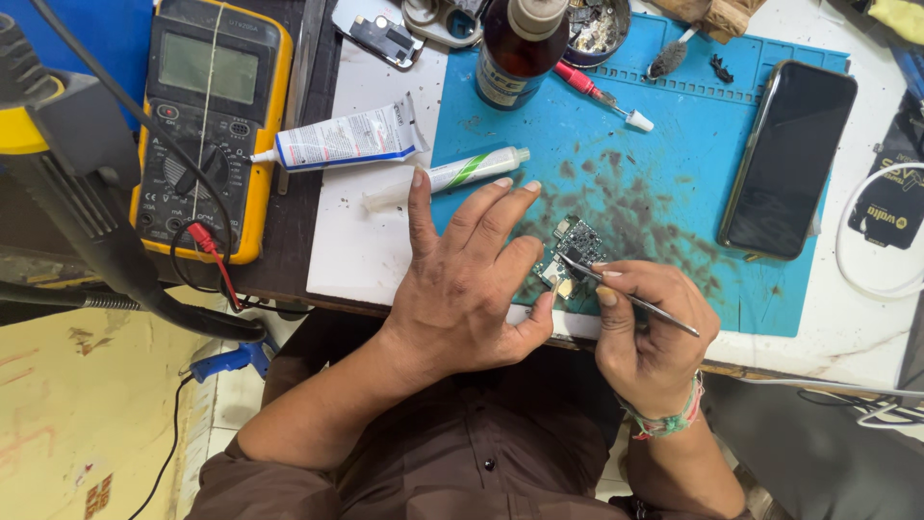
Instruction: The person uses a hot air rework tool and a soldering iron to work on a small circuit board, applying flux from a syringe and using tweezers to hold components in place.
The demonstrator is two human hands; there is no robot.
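A small green circuit board [576,247] lies on the stained blue work mat [674,193] near its front edge. My left hand [467,279] rests flat beside it, fingers spread, with the thumb and forefinger pinning the board's left side. My right hand [650,332] grips thin metal tweezers [626,297] like a pen. Their tips touch the board's lower edge.
A dark phone [789,159] lies face up at the mat's right. A brown bottle [520,48], a red-handled tool [602,96], a syringe tube [452,176] and a white glue tube [342,140] sit behind my hands. A yellow multimeter [207,125] stands at left, a black hose [96,221] in front of it.
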